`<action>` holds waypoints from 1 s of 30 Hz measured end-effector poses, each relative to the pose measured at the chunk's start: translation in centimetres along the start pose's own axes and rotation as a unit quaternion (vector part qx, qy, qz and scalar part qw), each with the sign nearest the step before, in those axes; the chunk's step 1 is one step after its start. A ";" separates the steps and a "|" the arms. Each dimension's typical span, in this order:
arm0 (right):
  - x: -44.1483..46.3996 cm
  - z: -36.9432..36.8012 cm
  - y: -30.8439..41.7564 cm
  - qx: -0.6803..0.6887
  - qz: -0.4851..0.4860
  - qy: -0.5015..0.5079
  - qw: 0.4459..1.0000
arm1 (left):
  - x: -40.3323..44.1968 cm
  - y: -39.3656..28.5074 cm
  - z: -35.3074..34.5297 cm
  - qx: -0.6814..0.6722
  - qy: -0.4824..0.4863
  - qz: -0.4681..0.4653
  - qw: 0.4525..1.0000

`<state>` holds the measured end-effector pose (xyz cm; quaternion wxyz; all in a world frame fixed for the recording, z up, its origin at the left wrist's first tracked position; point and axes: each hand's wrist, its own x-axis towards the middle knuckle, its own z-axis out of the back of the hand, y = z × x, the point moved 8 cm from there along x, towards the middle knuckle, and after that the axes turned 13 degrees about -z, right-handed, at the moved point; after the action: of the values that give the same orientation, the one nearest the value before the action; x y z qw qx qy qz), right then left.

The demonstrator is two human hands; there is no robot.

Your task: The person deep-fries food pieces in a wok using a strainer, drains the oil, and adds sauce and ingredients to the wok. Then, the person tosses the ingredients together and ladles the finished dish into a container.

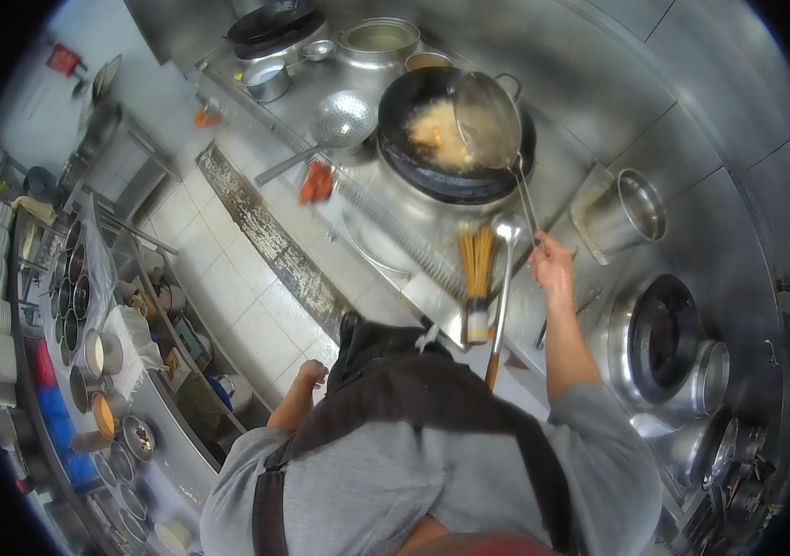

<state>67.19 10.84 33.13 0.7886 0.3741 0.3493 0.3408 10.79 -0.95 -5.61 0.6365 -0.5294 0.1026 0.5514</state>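
Observation:
My right hand is closed round the thin handle of a round mesh strainer. The strainer's bowl is over the right part of a black wok, where pale food bubbles in oil. My left hand hangs low beside the dark apron, its fingers curled; whether it holds anything is too small to tell. Near my right forearm lie a bamboo brush and a long-handled ladle.
A perforated skimmer rests left of the wok, near a red cloth. Metal pots stand behind it. On the right are a steel pot and another wok. A counter with bowls runs along the left.

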 end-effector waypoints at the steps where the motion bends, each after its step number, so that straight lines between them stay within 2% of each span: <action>1: 0.3 -0.2 0.0 -0.001 0.007 0.000 1.000 | 1.5 2.2 -0.1 0.000 -0.001 -0.001 1.000; 2: 0.5 -0.4 0.3 -0.003 0.015 0.001 1.000 | 3.1 2.5 -0.5 0.125 0.045 -0.120 0.984; 3: 0.6 -0.7 0.8 -0.004 0.017 0.001 1.000 | 3.5 1.7 -1.3 0.246 0.089 -0.235 0.936; 4: 0.5 -1.1 1.5 -0.002 0.022 -0.003 1.000 | 3.6 1.5 -1.2 0.246 0.088 -0.235 0.936; 6: 1.3 -1.9 2.2 0.001 0.027 -0.006 1.000 | 3.8 2.1 0.1 0.143 0.080 -0.090 0.982; 7: 2.3 -2.6 2.2 -0.045 0.054 -0.023 0.997 | 3.7 1.2 0.4 0.143 0.079 -0.090 0.982; 8: 3.1 -3.4 2.3 -0.092 0.081 -0.040 0.992 | 3.0 1.7 1.3 -0.001 0.027 0.024 0.999; 9: 3.7 -4.2 2.2 -0.092 0.081 -0.039 0.992 | 2.8 3.9 1.0 -0.145 -0.026 0.137 0.980; 10: 4.2 -5.2 2.4 -0.114 0.101 -0.048 0.987 | 3.0 4.7 1.0 -0.146 -0.028 0.137 0.979; 11: 4.4 -6.2 2.8 -0.137 0.121 -0.057 0.982 | 5.2 5.7 0.6 -0.046 -0.007 -0.003 0.999; 12: 4.2 -7.0 3.1 -0.125 0.093 -0.047 0.987 | 4.9 3.3 0.8 0.056 0.015 -0.143 0.988; 13: 3.7 -7.6 3.7 -0.126 0.095 -0.045 0.986 | 4.7 4.0 0.6 0.001 0.007 -0.066 0.998; 15: 0.6 -7.9 7.3 -0.212 0.168 -0.090 0.958 | 0.6 0.9 1.9 -0.110 -0.037 0.089 0.989; 16: 0.9 -8.2 7.2 -0.203 0.177 -0.091 0.959 | 0.9 2.2 1.8 -0.111 -0.037 0.090 0.989; 17: 1.1 -8.4 7.0 -0.202 0.177 -0.089 0.959 | 3.0 2.3 1.1 0.124 0.000 -0.133 0.983; 18: 1.4 -8.2 6.9 -0.198 0.169 -0.104 0.960 | 2.8 1.1 -0.8 0.345 0.037 -0.342 0.873; 19: 1.6 -8.0 6.7 -0.193 0.161 -0.117 0.961 | 2.3 0.4 -1.1 0.344 0.036 -0.341 0.874; 20: 1.8 -8.1 6.5 -0.195 0.163 -0.115 0.960 | 1.9 1.3 -0.2 0.173 0.010 -0.157 0.972; 21: 2.1 -8.2 6.4 -0.198 0.154 -0.112 0.962 | 0.3 2.6 -0.1 -0.010 -0.017 0.037 0.999; 25: 2.6 -9.2 7.1 -0.190 0.126 -0.109 0.968 | -2.9 1.9 0.1 -0.063 -0.046 0.113 0.990; 26: 3.6 -9.9 6.6 -0.191 0.125 -0.108 0.968 | -1.0 4.0 -1.5 -0.002 0.004 0.058 0.998; 27: 4.4 -10.9 6.5 -0.194 0.179 -0.122 0.957 | 0.0 4.9 -2.7 0.060 0.054 0.001 0.997; 28: 4.7 -11.4 6.4 -0.197 0.233 -0.135 0.943 | 0.0 4.9 -2.7 0.060 0.055 0.001 0.997; 29: 4.8 -11.5 6.0 -0.197 0.232 -0.135 0.943 | -0.3 4.9 -2.2 0.000 0.028 0.021 0.999; 30: 5.4 -11.7 4.8 -0.150 0.172 -0.079 0.970 | -0.6 4.9 -1.8 -0.061 0.001 0.042 0.997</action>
<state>59.28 21.59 29.93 0.7904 0.3317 0.1609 0.4892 7.40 -3.57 -8.64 0.5791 -0.5633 0.0911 0.5823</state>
